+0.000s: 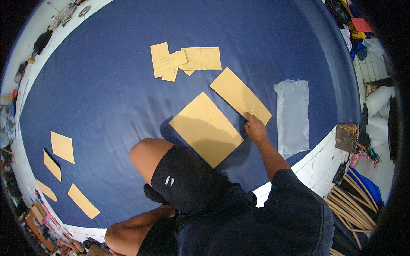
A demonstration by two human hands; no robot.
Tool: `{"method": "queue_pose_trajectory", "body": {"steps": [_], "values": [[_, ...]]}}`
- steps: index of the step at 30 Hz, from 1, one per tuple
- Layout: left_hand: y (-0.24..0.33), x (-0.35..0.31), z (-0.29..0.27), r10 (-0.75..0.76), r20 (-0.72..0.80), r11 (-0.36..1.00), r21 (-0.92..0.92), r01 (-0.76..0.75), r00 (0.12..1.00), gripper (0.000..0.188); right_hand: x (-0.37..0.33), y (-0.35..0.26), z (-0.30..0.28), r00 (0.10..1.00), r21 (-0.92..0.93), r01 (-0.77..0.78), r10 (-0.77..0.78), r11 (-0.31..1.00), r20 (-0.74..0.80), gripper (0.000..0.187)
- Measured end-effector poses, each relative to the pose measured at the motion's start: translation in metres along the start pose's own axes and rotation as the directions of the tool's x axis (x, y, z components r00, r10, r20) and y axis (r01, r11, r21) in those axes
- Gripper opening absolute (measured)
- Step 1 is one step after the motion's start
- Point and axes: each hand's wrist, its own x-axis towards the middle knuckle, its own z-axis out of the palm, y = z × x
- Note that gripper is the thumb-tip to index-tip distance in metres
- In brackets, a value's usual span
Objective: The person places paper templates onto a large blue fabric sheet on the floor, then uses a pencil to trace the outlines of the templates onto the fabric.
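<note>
My right hand [255,129] is closed around a thin, pale, pen-like stick [253,109], its exact kind too small to make out. The hand rests at the lower right edge of a long tan card piece [236,91]. Beside it, to the left, a larger tan card rectangle [205,123] lies slanted on dark blue fabric [115,98], partly in shadow. My left hand does not show; my bent legs and body cover the area below.
Several overlapping tan card pieces [205,58] with pencil-like markings lie farther off. More card pieces [62,147] are scattered at the left. A clear plastic sheet [293,115] lies to the right. Bundled canes [348,209] and a worn box [347,137] stand beyond the fabric.
</note>
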Motion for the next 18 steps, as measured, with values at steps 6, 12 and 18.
{"method": "queue_pose_trajectory", "body": {"steps": [6,12,18], "values": [[-0.014,0.016,-0.006,0.005,-0.034,0.985,0.174,0.001,0.999,0.076,-0.006,-0.026,0.02,0.999,0.109,0.032,-0.031,0.993,-0.013,0.05],[-0.018,0.012,0.002,0.12,0.09,0.992,-0.059,-0.115,0.989,0.08,-0.024,-0.027,0.028,0.984,0.176,-0.049,0.077,0.983,-0.16,0.054],[-0.021,0.017,-0.001,-0.01,0.075,0.992,-0.129,0.02,0.997,0.077,-0.036,-0.073,0.035,0.99,0.244,-0.142,0.137,0.959,0.041,0.081]]}}
